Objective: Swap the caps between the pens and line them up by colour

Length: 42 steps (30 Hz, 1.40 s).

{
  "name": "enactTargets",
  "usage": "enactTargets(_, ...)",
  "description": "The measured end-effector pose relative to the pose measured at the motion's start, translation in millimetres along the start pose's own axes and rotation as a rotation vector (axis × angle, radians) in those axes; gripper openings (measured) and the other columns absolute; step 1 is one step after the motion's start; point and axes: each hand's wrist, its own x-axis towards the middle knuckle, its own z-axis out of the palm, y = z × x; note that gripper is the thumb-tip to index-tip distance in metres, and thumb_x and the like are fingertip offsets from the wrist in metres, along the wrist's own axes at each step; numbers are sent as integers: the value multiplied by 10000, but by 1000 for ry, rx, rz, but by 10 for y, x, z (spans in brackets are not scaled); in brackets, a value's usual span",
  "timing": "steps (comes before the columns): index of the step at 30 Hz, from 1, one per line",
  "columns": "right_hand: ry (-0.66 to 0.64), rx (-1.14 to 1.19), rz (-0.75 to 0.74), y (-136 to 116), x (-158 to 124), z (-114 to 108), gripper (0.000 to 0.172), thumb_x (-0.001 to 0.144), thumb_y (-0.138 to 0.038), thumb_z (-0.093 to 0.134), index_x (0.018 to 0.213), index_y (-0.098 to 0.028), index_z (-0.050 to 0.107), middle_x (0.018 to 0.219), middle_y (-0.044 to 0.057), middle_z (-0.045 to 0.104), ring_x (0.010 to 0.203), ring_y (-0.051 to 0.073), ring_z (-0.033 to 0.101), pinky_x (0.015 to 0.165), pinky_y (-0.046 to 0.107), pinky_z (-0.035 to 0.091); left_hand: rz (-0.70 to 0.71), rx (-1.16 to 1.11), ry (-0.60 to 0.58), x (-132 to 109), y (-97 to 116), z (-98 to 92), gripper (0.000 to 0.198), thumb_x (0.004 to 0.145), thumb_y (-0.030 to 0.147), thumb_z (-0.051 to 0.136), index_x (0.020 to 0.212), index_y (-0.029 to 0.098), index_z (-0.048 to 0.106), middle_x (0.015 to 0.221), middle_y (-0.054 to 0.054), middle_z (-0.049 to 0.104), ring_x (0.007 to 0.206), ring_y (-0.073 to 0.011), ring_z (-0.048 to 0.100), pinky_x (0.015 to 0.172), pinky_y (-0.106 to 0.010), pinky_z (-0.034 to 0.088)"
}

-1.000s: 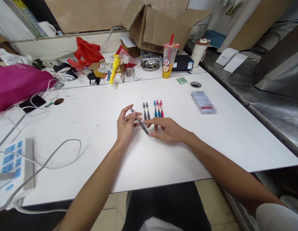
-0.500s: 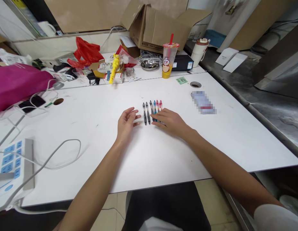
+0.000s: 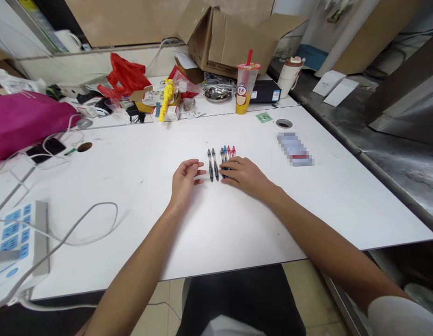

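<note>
Our left hand [image 3: 184, 183] rests open on the white table [image 3: 237, 235], its fingers [image 3: 199, 171] loosely curled and holding nothing, their tips just beside two dark-barrelled retractable pens [image 3: 210, 167]. Our right hand [image 3: 243, 176] lies just past those pens, its fingers [image 3: 232, 165] relaxed and laid over the near ends of the coloured pens [image 3: 229, 152] in blue, pink and red, touching them without gripping and hiding part of each barrel. There seem to be six pens side by side, ahead of our fingers. They should feel light and stiff, and their smooth plastic barrels could roll if nudged. We would pinch one mid-barrel between thumb and fingertips, lifting it clear of its neighbours.
</note>
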Motion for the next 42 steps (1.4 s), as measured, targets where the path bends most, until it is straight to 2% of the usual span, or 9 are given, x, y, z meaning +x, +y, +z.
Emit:
enactTargets(7, -34, 64, 34, 18, 11, -1, 247, 1018, -350, 594, 1163, -238, 759, 1317, 73, 724, 1146, 245, 684, 941, 417, 436, -4, 2, -6, -5, -1, 5, 122, 904, 245, 640, 1016, 211, 673, 1183, -95, 716, 887, -167, 711, 642, -254, 522)
enactTargets(11, -35, 77, 11, -18, 29, -37, 249, 1030, -317, 573, 1187, -238, 749, 1299, 63, 736, 1110, 222, 705, 1022, 430, 412, -5, 4, -7, -7, 3, 6, 114, 904, 246, 638, 1007, 209, 671, 1176, -95, 718, 882, -164, 708, 637, -249, 519)
enactTargets(16, -42, 74, 3, -27, 36, -29, 250, 1034, -321, 560, 1163, -230, 755, 1302, 65, 735, 1076, 216, 716, 1038, 435, 416, -6, 12, -9, -5, -2, -1, 108, 907, 253, 633, 999, 210, 671, 1174, -96, 718, 883, -165, 707, 636, -248, 517)
enactTargets(22, -38, 69, 52, 9, 36, -11, 256, 1025, -318, 568, 1189, -238, 747, 1323, 74, 720, 1152, 248, 683, 1031, 460, 441, -13, 19, -10, -8, 4, 6, 92, 912, 243, 625, 983, 210, 673, 1169, -96, 715, 868, -159, 702, 628, -245, 512)
enactTargets(29, -11, 49, 61, -91, 44, 6, 354, 990, -340, 617, 1319, -226, 682, 1443, 92, 637, 1359, 302, 538, 1068, 490, 452, -10, 7, -7, -6, 0, 7, 87, 910, 237, 630, 979, 208, 675, 1165, -97, 715, 866, -157, 701, 628, -246, 513)
enactTargets(35, -49, 42, 86, -158, 91, 55, 333, 1018, -300, 565, 1329, -233, 665, 1346, 65, 707, 1317, 311, 565, 1043, 497, 453, -13, 9, -7, -10, 3, 16, 86, 908, 241, 629, 976, 209, 670, 1161, -95, 719, 864, -157, 703, 629, -243, 518)
enactTargets(40, 41, 126, 100, -137, 108, 13, 300, 1041, -301, 509, 1238, -245, 727, 1327, 76, 716, 1256, 301, 581, 1010, 501, 460, -10, 6, -1, -13, 11, 16, 81, 910, 252, 632, 970, 212, 672, 1150, -95, 724, 868, -163, 706, 634, -249, 525)
enactTargets(42, 117, 219, 169, -128, 99, -8, 301, 1037, -336, 515, 1209, -244, 744, 1252, 90, 742, 1193, 293, 605, 996, 496, 474, -11, 3, 2, -12, 11, 12, 75, 913, 251, 633, 964, 215, 674, 1151, -94, 725, 868, -164, 708, 636, -252, 526)
